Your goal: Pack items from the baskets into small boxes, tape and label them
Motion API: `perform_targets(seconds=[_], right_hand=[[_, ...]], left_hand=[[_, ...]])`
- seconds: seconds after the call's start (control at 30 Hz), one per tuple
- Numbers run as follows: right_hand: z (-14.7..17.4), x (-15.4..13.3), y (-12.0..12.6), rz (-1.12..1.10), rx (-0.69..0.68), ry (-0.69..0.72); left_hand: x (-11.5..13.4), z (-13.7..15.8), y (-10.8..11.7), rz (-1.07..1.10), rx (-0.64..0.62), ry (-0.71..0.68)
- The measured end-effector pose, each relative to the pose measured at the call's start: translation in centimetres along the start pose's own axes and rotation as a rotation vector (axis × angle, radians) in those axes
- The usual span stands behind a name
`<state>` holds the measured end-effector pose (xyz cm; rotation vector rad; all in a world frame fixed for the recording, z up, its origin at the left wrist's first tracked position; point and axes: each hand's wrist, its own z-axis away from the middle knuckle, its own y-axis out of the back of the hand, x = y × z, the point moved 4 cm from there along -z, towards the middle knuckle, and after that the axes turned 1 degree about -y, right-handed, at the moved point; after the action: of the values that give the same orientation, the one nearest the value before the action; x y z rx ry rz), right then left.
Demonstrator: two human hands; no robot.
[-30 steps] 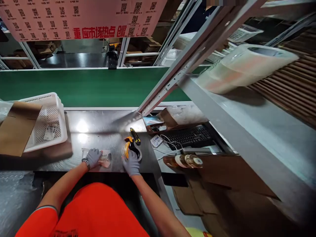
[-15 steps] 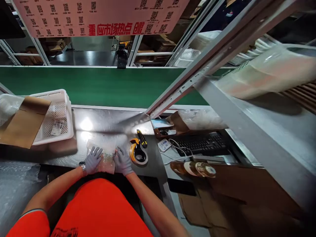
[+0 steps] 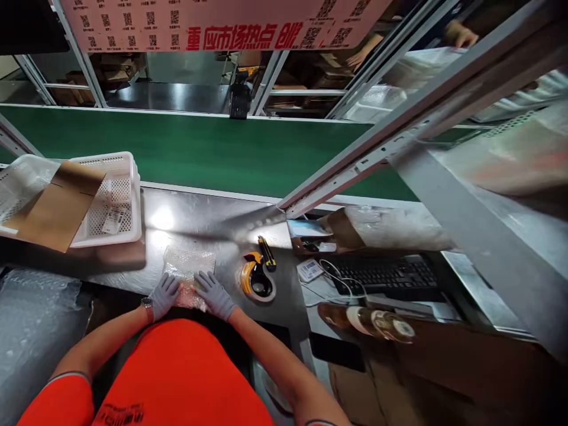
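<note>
A sheet of clear bubble wrap (image 3: pixel 190 260) lies on the metal bench in front of my body. At its near end sits a pinkish item, too covered by the wrap and fingers to name. My left hand (image 3: pixel 164 294), in a grey glove, rests on the left side of that near end with fingers stretched out. Opposite it, my right hand (image 3: pixel 216 294), gloved too, presses on the right side with fingers extended. To the right stand a yellow-and-black tape dispenser (image 3: pixel 247 279) and, just behind it, a yellow-and-black utility knife (image 3: pixel 267 253).
White baskets (image 3: pixel 133 228) with a cardboard piece (image 3: pixel 62 207) across them stand at left. Beyond the bench runs a green conveyor belt (image 3: pixel 213 148). A keyboard (image 3: pixel 390 275), tape rolls (image 3: pixel 386 325) and a slanting metal post (image 3: pixel 355 160) are at right. Another person's hands show at the back.
My fingers have shifted on the bubble wrap; the right hand's fingers now lie flatter and further over its near end. The view has turned slightly left. Another person's hands have appeared at the back.
</note>
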<state>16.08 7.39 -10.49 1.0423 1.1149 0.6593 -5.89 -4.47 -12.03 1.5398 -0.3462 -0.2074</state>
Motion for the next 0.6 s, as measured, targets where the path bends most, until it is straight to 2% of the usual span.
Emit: perform_targets(seconds=[0.07,0.13,0.23,0.33,0.4,0.6], right_hand=[[-0.1,-0.1,0.5,-0.030,0.016,-0.004],[0.0,0.0,1.2,-0.083,0.063,-0.014],[0.3,0.2,2.0,-0.204,0.167,-0.028],[0.1,0.3,2.2,-0.326,0.277,-0.123],[-0.5,0.4,2.2,-0.353,0.314,-0.206],[-3.2,1.6,3.4,-0.311,0.340,-0.358]], left_hand=[[0.3,-0.1,0.9,0.008,0.046,-0.006],[0.5,-0.6,2.2,0.037,0.034,-0.022],[0.7,-1.9,4.6,0.116,-0.098,-0.042],[0.0,-3.4,6.7,0.229,-0.282,0.059],[-0.6,-4.5,7.7,0.279,-0.346,0.136],[-3.2,-7.9,9.2,0.326,-0.333,0.261]])
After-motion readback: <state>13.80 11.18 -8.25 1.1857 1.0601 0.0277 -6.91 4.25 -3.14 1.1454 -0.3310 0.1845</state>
